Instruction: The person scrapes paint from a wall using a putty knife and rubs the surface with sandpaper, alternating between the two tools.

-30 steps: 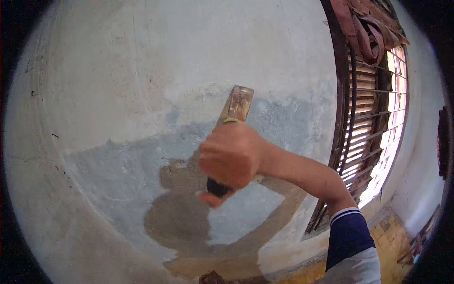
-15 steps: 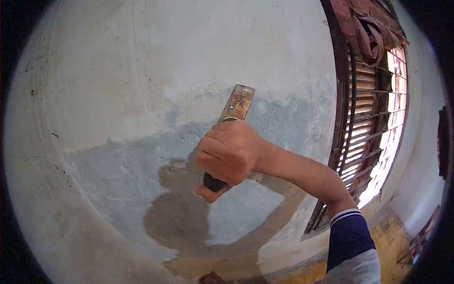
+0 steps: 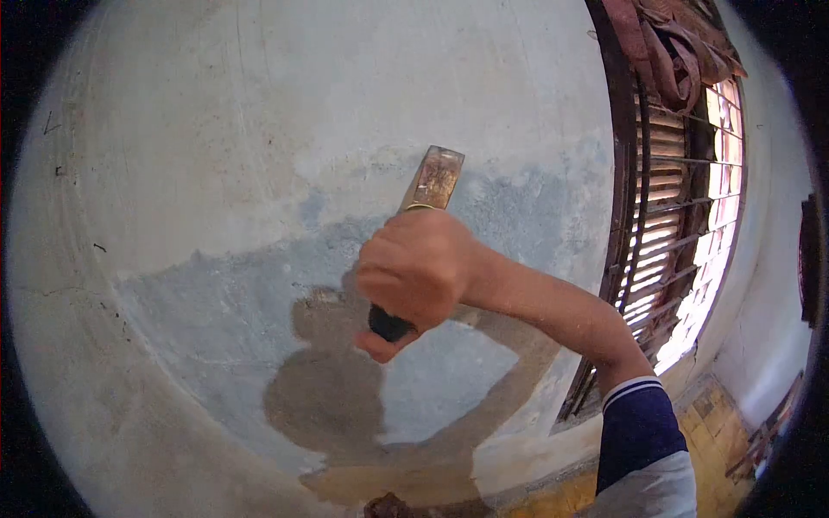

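My right hand (image 3: 419,263) is wrapped round the black handle (image 3: 389,325) of a scraper (image 3: 436,179), held in front of the wall (image 3: 207,147). Its flat, worn metal blade points up and slightly right. The blade's end overlaps the border between the pale paint above and a rough blue-grey patch (image 3: 224,319) below. Most of the handle is hidden by my fingers; its butt end shows under the fist. My left hand is out of sight.
To the right is a barred window (image 3: 665,216) with a dark frame and slats, and reddish cloth (image 3: 665,52) hangs at its top. Shadows of my head and arm fall on the wall. Yellowish floor tiles (image 3: 712,423) show at the lower right.
My right hand and the scraper have shifted slightly upward along the wall. The grip on the handle is the same.
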`<act>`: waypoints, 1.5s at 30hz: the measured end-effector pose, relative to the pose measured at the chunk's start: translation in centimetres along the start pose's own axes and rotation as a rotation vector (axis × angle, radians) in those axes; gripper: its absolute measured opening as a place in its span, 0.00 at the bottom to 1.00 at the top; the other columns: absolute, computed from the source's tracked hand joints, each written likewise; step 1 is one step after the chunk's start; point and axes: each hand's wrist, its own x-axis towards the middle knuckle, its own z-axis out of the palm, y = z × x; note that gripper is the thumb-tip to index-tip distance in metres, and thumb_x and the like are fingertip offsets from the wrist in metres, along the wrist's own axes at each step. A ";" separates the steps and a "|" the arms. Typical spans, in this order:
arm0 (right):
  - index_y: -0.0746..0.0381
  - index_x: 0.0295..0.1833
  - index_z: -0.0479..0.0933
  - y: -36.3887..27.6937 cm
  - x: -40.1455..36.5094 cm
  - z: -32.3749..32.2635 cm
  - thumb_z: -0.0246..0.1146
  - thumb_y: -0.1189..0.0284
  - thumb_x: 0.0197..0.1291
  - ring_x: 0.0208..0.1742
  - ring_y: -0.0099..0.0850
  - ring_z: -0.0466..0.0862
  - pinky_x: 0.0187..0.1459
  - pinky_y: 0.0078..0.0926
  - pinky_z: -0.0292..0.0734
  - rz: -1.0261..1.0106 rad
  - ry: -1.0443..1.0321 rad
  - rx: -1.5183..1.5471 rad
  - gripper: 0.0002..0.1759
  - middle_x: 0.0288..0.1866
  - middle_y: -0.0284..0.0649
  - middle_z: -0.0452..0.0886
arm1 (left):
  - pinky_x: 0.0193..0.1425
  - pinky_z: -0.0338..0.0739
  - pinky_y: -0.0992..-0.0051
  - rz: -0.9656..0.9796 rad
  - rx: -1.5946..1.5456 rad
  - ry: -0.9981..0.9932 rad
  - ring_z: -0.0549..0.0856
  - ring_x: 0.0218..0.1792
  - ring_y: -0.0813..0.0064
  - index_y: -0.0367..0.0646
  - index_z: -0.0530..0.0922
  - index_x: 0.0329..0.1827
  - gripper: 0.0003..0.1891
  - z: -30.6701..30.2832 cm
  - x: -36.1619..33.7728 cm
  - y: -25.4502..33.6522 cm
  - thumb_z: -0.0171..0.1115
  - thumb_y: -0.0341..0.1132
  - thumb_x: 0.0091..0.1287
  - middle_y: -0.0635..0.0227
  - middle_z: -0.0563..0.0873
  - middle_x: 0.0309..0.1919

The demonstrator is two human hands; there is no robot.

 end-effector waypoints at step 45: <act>0.55 0.19 0.67 -0.5 -0.1 0.0 0.70 0.50 0.46 0.20 0.33 0.73 0.21 0.32 0.70 0.001 -0.039 0.004 0.25 0.21 0.33 0.65 | 0.40 0.71 0.61 -0.034 -0.002 -0.008 0.73 0.33 0.66 0.41 0.77 0.42 0.26 -0.9 -0.7 -0.3 0.47 0.58 0.78 0.63 0.77 0.34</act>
